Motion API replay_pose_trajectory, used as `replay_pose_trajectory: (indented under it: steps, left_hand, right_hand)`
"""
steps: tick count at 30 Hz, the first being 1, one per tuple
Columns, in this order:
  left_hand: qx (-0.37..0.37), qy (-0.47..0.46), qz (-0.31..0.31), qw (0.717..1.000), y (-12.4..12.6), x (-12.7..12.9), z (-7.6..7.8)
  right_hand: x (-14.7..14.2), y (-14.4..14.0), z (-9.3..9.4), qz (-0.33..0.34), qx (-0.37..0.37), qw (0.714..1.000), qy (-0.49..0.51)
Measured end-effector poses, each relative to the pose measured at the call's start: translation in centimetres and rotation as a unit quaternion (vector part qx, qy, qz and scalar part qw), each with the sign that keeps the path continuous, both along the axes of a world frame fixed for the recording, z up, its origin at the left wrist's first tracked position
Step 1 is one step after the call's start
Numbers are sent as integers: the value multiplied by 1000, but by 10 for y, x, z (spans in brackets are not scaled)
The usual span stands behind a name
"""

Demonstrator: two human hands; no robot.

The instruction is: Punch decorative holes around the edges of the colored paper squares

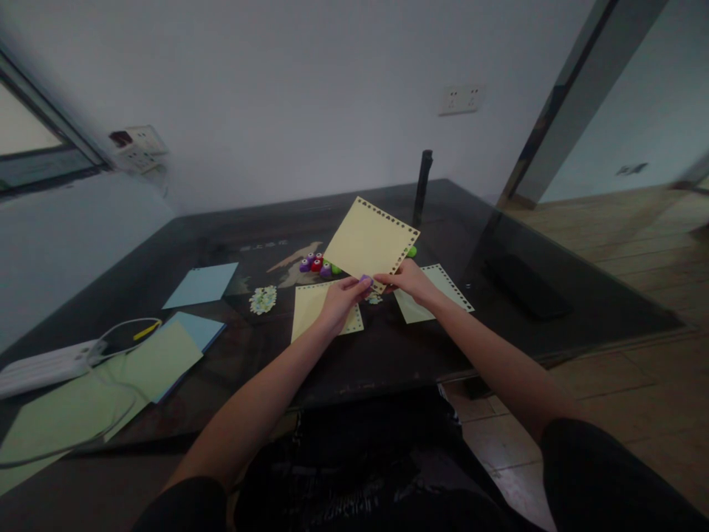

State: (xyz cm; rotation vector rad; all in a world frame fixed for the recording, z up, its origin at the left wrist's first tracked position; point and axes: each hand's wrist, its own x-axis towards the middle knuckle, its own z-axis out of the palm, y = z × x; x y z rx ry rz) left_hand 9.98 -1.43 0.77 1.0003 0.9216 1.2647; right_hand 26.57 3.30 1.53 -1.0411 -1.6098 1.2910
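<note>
Presently both hands are holding one yellow sheet [370, 238] up off the dark glass table [498, 222], tilted so it stands like a diamond above the table's middle. The left hand [339, 297] is pinching the sheet's lower corner, thumb and fingers closed together on the paper; the right hand [408, 279] is gripping the lower right edge just beside it, fingers likewise closed on the sheet. Punched holes are running along the top and right edges; the lower left edge looks plain.

Lying flat beneath: a second yellow sheet [310, 303] under the left hand, and a pale green punched sheet [443, 284] under the right wrist. A cluster of small coloured punches [317, 264] is sitting just behind the held sheet, with a heap of paper cut-outs [262, 299] to the left. Blue sheets [202, 284], larger green paper [149, 362] and a white power strip [41, 366] with its cable are lying well apart at the left.

Judgement: handling this well calls for a light grip near the corner only, keeping the paper taut between the hands so the punched border is not creasing or tearing, and turning it by the edges so the plain side comes round.
</note>
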Motion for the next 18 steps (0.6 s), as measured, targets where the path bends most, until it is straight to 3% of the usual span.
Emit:
replay_pose_trajectory:
  steps: [18]
  left_hand:
    - [19, 6, -9, 1000, 1, 2, -1]
  right_hand:
    - [-1, -2, 2, -12, 12, 1000, 3]
